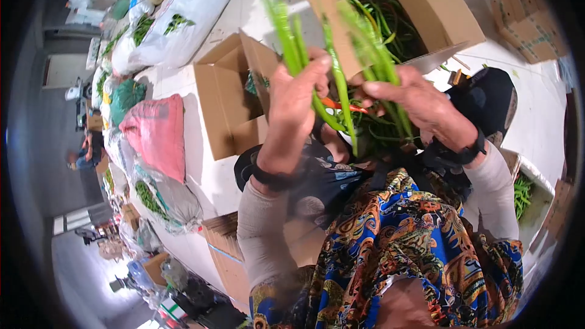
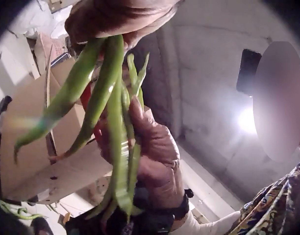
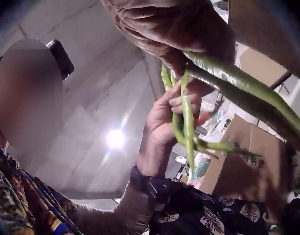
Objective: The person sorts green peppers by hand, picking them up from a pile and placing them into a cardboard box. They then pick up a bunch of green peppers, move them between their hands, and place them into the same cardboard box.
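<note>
left hand point(image 1: 295, 94): fingers were curled and the thumb bent over, gripping a few long green peppers point(image 1: 289, 39) that jutted above and below the fist. forearm stood nearly upright; black strap point(image 1: 271, 178) at the wrist.

right hand point(image 1: 426, 100): fingers were bent in, thumb laid across, holding a second green bunch point(image 1: 381, 55), blurred at its upper end. forearm slanted up and inward from the elbow; black band point(image 1: 474, 151) at the wrist.

between the hands: one slim green pepper point(image 1: 339, 79), lengthwise; which fingers had it could not be told. one red pepper point(image 1: 341, 105), partly hidden, lay crosswise near the left fingers.

arms and body: pale sleeve point(image 1: 262, 225) on each forearm; patterned garment point(image 1: 396, 231) below.

beyond: large box point(image 1: 436, 3), flaps open, more peppers point(image 1: 399, 30) inside; smaller open box point(image 1: 222, 88) to the left of the left hand.

outermost: pink sack point(image 1: 161, 134) on the pale floor point(image 1: 213, 189).
</note>
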A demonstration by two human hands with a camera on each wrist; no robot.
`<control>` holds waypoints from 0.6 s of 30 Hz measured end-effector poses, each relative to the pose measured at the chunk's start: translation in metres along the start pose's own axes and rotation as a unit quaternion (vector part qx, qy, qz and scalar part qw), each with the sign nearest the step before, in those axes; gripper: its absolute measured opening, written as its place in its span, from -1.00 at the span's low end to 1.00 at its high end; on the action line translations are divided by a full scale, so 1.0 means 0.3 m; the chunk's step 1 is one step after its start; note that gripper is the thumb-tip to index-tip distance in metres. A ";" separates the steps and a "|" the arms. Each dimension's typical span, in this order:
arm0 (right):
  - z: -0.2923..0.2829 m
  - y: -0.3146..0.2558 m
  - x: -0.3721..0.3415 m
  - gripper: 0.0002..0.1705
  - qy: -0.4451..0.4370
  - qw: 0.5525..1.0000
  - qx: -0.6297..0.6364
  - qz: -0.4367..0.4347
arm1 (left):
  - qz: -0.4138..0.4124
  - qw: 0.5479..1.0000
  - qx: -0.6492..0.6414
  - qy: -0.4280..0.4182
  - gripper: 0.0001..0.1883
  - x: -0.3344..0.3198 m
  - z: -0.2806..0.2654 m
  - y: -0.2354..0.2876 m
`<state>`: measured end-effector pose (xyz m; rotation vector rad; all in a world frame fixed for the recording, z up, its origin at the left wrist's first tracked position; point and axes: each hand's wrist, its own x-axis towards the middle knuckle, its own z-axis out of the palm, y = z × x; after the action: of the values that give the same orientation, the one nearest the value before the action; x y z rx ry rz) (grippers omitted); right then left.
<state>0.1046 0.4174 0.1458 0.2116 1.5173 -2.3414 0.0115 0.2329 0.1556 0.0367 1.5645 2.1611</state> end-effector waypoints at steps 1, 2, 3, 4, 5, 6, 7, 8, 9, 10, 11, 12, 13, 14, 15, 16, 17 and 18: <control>-0.003 -0.019 -0.007 -0.66 0.038 0.999 -0.022 -0.011 | -0.016 0.999 0.046 -0.017 -0.88 -0.012 0.000 -0.002; 0.001 -0.042 -0.019 -0.64 0.078 0.997 -0.024 0.011 | -0.036 0.995 0.092 -0.032 -0.90 -0.025 0.001 -0.010; -0.015 -0.038 -0.022 -0.64 0.076 0.997 -0.001 0.006 | -0.049 0.987 0.144 -0.045 -0.90 -0.031 -0.002 -0.036; -0.019 -0.048 -0.006 -0.63 0.071 0.997 0.022 -0.004 | -0.025 0.990 0.127 -0.053 -0.88 -0.052 -0.012 -0.037; -0.033 -0.053 -0.015 -0.64 0.058 0.998 0.022 0.012 | 0.002 0.995 0.102 -0.018 -0.88 -0.048 -0.034 -0.027; -0.026 -0.051 -0.016 -0.64 0.073 0.997 0.027 0.011 | 0.022 0.997 0.073 0.009 -0.88 -0.044 -0.059 -0.004; -0.014 -0.046 -0.012 -0.65 0.063 0.997 0.036 0.001 | 0.036 0.996 0.045 -0.064 -0.89 -0.024 -0.105 0.019; -0.009 -0.044 -0.005 -0.65 0.053 0.998 0.042 -0.011 | 0.042 0.995 0.089 -0.012 -0.87 -0.018 -0.096 0.035; -0.012 -0.026 0.015 -0.67 0.040 0.998 0.035 -0.042 | 0.041 0.997 0.059 -0.003 -0.88 -0.016 -0.059 0.035; -0.012 -0.002 0.040 -0.68 0.043 0.998 0.020 -0.049 | 0.042 0.999 0.033 0.010 -0.89 -0.020 -0.032 0.043; -0.011 -0.001 0.043 -0.66 0.055 0.997 -0.010 -0.053 | 0.040 0.998 0.037 0.002 -0.89 -0.032 -0.003 0.043; 0.007 -0.009 0.049 -0.64 0.066 0.996 -0.038 -0.056 | 0.032 0.998 0.060 -0.018 -0.84 -0.052 0.035 0.029; 0.022 0.000 0.065 -0.64 0.069 0.995 -0.033 -0.061 | 0.025 0.996 0.082 -0.038 -0.78 -0.065 0.069 0.009; 0.032 0.019 0.086 -0.61 0.092 0.965 -0.162 -0.185 | 0.034 0.996 0.073 -0.047 -0.68 -0.067 0.091 -0.019; 0.043 0.017 0.095 -0.57 0.112 0.902 -0.288 -0.301 | 0.046 0.995 0.066 -0.059 -0.66 -0.071 0.131 -0.021; 0.049 0.008 0.093 -0.45 0.144 0.843 -0.393 -0.338 | 0.057 0.994 0.057 -0.069 -0.64 -0.073 0.161 -0.014; 0.066 0.002 0.079 -0.40 0.150 0.839 -0.428 -0.300 | 0.058 0.994 0.055 -0.070 -0.64 -0.061 0.163 -0.012; 0.088 -0.014 0.066 -0.35 0.154 0.833 -0.462 -0.263 | 0.047 0.994 0.088 -0.031 -0.69 -0.043 0.157 -0.008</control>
<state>0.0863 0.3910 0.1543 -0.1029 2.9736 -1.6166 0.0375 0.2706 0.1730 0.2371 1.7449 2.0635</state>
